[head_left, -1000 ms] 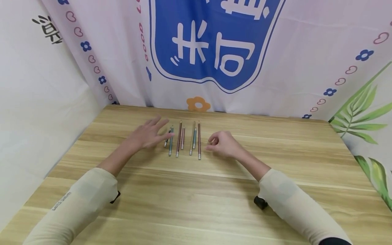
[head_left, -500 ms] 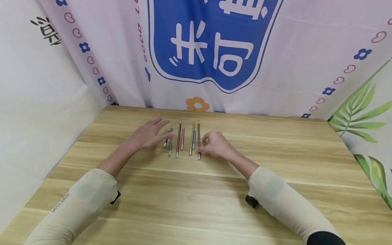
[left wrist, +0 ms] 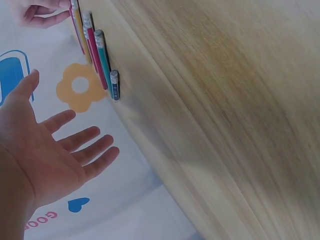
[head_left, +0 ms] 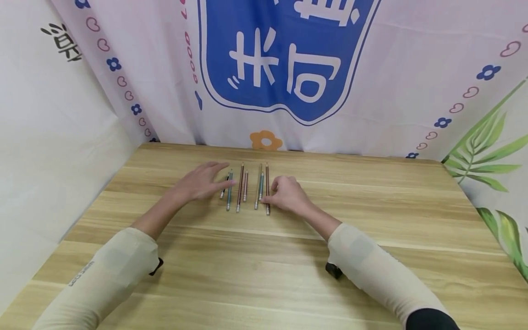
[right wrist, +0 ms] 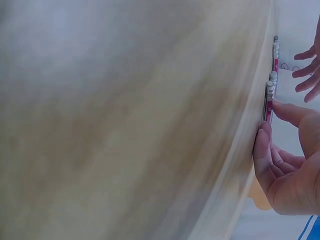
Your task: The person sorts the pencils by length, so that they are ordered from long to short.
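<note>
pencils [head_left: 245, 186] on table [head_left: 247, 266] | left grip [head_left: 200, 182] leftward | right grip [head_left: 286, 195] rightward | cloth [head_left: 371, 114] behind

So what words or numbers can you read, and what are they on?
"GOOD L", then cut off: pink, on the backdrop.
Big white characters on the blue shield: stylised, partly cut off; I can't read them surely.
Black sign, left wall: unclear.
Left sleeve: print too blurred.
Pencils: print too small.
No readable numbers.

Light is soft, though the right wrist view's tabletop [right wrist: 125, 125] seems blurred
</note>
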### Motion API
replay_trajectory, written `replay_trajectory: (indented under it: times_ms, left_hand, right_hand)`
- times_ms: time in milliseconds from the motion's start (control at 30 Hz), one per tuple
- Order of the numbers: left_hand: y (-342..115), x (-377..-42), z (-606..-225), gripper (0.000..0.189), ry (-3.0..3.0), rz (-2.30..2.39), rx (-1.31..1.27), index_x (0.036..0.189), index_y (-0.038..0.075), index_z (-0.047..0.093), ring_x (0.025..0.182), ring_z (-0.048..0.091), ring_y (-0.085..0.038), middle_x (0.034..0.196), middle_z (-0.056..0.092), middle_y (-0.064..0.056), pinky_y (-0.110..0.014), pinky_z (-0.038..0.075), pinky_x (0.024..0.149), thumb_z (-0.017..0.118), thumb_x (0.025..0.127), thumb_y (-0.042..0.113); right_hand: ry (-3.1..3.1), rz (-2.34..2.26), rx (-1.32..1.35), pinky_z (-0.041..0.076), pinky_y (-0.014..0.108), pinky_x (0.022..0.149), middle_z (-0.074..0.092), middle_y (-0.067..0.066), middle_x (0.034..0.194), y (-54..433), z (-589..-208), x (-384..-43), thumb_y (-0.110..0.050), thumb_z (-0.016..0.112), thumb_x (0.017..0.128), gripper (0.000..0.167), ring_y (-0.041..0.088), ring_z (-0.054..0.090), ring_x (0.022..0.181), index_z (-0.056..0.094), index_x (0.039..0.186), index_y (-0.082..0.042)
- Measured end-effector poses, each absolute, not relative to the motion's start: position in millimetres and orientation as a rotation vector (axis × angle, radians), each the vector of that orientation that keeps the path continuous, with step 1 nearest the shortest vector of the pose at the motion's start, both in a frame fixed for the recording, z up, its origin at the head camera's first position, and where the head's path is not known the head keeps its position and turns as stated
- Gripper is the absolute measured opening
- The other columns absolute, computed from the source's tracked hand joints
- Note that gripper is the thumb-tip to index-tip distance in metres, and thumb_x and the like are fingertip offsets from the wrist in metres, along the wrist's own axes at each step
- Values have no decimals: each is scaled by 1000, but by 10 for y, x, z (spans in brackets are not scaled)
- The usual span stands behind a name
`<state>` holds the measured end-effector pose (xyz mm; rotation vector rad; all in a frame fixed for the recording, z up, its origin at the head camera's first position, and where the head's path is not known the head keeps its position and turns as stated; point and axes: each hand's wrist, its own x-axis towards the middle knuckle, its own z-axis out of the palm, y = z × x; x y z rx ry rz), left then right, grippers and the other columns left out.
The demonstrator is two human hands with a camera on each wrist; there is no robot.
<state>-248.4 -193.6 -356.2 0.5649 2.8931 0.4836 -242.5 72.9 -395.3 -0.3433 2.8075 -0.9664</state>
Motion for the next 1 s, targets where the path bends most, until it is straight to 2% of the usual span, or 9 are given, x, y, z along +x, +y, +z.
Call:
replay_trajectory:
  times_ms: [233, 300, 433, 533, 733, 1000]
  left_hand:
    - [-1880, -2495, -3592, 73, 2885, 551, 594, 158, 1, 38, 146, 35, -49, 158, 38, -31, -69, 33, 119, 54, 105, 49]
    - [-1866, -2498, -3598, 72, 2878, 578, 612, 156, -2, 40, 143, 40, -49, 155, 41, -32, -68, 37, 118, 56, 105, 46]
    - [-1843, -2512, -3610, 66, 2862, 652, 647, 148, -10, 47, 125, 58, -47, 142, 53, -35, -64, 49, 108, 60, 105, 39]
    - [-1811, -2526, -3618, 57, 2854, 716, 659, 138, -14, 55, 109, 65, -43, 128, 62, -34, -58, 56, 100, 65, 103, 31]
    - [-1726, -2524, -3614, 38, 2809, 819, 653, 117, -17, 65, 83, 65, -27, 95, 70, -20, -43, 62, 82, 71, 98, 15]
    - [-1652, -2500, -3614, 32, 2807, 848, 597, 114, -17, 67, 81, 67, -26, 91, 71, -18, -43, 63, 84, 74, 94, 8]
  right_hand:
    - [2804, -988, -308, 52, 22, 56, 70, 4, 82, 729, -3965, -2425, -23, 89, 83, 30, 14, 60, 65, 69, 94, -4]
    - [2789, -1003, -299, 54, 21, 54, 70, 4, 80, 730, -3953, -2421, -19, 88, 84, 26, 13, 61, 61, 69, 92, -4]
    - [2745, -1040, -265, 57, 21, 52, 71, 6, 79, 738, -3925, -2416, -12, 85, 85, 21, 14, 65, 58, 69, 93, -2]
    - [2702, -1074, -239, 60, 21, 52, 71, 8, 79, 749, -3909, -2419, -8, 83, 86, 17, 15, 66, 58, 69, 92, 0]
    - [2661, -1112, -205, 62, 23, 51, 71, 10, 77, 768, -3892, -2434, -3, 81, 85, 14, 17, 68, 58, 69, 90, 1]
    - [2644, -1126, -193, 62, 24, 50, 70, 10, 73, 816, -3896, -2435, -3, 79, 86, 12, 16, 67, 53, 68, 90, 1]
